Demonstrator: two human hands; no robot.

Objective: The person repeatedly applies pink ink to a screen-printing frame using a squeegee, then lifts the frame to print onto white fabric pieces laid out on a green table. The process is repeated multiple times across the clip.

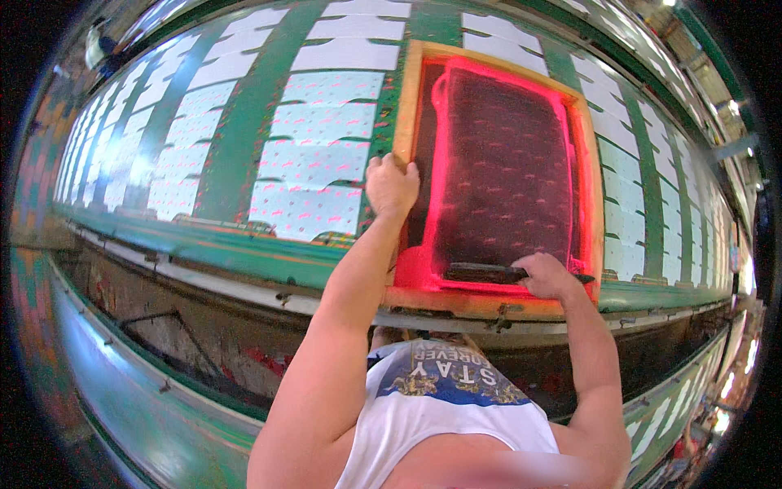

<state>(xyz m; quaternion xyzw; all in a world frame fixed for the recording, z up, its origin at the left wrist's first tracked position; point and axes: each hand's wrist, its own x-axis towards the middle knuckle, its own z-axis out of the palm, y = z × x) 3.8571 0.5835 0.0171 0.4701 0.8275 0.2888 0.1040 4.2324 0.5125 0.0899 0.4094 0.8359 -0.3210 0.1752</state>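
Observation:
A wooden-framed printing screen [594, 204] lies on the long green table, its dark mesh edged with bright pink ink [440, 163]. My left hand [392, 186] is closed around the left side of the frame. At the near end of the mesh, my right hand [544, 275] grips a dark squeegee [481, 272], which lies crosswise inside the frame. Pink ink has pooled by the near left corner. White fabric pieces [314, 155] with small pink prints are laid out to the left of the screen.
The green table [224, 163] stretches far to both sides, with rows of white pieces [623, 196] on it. A metal rail [293, 300] runs along its near edge. Another table [163, 416] stands behind me at lower left. A person [99, 49] is at the far left.

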